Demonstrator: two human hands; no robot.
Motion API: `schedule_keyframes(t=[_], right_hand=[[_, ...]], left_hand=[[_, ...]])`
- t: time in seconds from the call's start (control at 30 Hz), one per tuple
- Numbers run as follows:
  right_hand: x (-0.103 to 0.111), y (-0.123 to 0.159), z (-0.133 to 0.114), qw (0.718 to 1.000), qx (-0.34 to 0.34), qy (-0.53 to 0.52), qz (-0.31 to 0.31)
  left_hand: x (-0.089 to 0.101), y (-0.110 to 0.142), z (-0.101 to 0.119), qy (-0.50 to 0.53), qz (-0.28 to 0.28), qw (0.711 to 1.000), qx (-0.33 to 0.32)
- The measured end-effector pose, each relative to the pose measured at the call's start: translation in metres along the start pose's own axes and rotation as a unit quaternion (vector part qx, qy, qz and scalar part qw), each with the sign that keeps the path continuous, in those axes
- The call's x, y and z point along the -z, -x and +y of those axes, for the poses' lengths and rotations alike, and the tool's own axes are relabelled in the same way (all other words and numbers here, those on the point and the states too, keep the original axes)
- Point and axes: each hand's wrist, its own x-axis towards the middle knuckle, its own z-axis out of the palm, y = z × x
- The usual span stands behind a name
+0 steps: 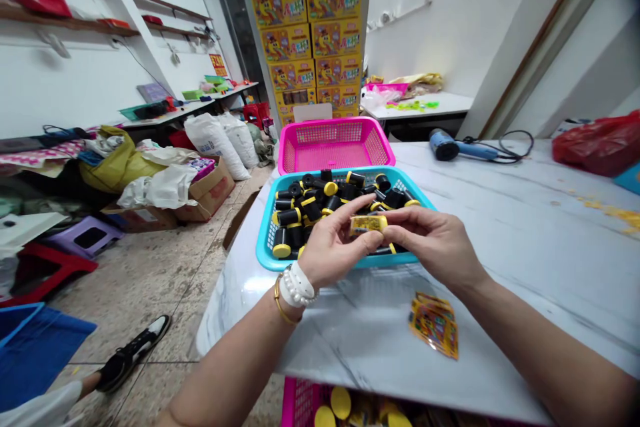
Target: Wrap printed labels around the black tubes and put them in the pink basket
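Note:
Between both hands, above the turquoise basket, is a small cylinder with a yellow printed wrap (369,225). My left hand (337,240) grips its left part between thumb and fingers. The thumb and fingertips of my right hand (435,240) pinch its right end. Beneath them, the turquoise basket (261,240) is filled with black cylinders with yellow caps (287,217), some upright and some lying on their sides. On the white marbled table, below my right wrist, lies a small loose pile of orange printed labels (436,323).
Behind the turquoise basket stands a pink basket (333,159). Stacked yellow boxes (335,37) rise beyond it. A blue corded heat gun or dryer (445,145) and a red plastic bag (595,145) are at the right. Under the table edge, another pink basket (299,400) holds yellow-capped pieces. Someone's shoe (135,352) is at the left.

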Motion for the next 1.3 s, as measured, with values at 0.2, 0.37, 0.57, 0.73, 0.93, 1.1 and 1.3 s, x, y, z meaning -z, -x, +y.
schedule_keyframes(t=[0.2, 0.37, 0.57, 0.73, 0.93, 1.1, 1.3], right_hand=[[0.01, -0.005, 0.006, 0.994, 0.005, -0.026, -0.103], [0.008, -0.001, 0.012, 0.993, 0.08, -0.028, -0.087], [0.005, 0.007, 0.011, 0.98, 0.181, 0.049, -0.073], [0.001, 0.012, 0.01, 0.969, 0.238, 0.059, -0.027], [0.002, 0.013, 0.002, 0.941, 0.285, 0.166, -0.069], [0.005, 0.017, -0.001, 0.919, 0.335, 0.203, -0.043], [-0.002, 0.019, -0.001, 0.92, 0.324, 0.205, -0.079]], left_hand=[[0.006, -0.002, 0.001, 0.018, -0.003, 0.997, 0.072], [0.008, -0.002, 0.003, 0.057, -0.049, 0.992, 0.106], [0.009, -0.001, 0.007, 0.075, -0.064, 0.986, 0.133], [0.011, -0.001, 0.005, 0.105, -0.099, 0.981, 0.126], [0.009, -0.001, 0.006, 0.077, -0.073, 0.987, 0.121], [0.009, -0.001, 0.006, 0.091, -0.101, 0.982, 0.133], [0.009, 0.0, 0.006, 0.074, -0.108, 0.982, 0.137]])
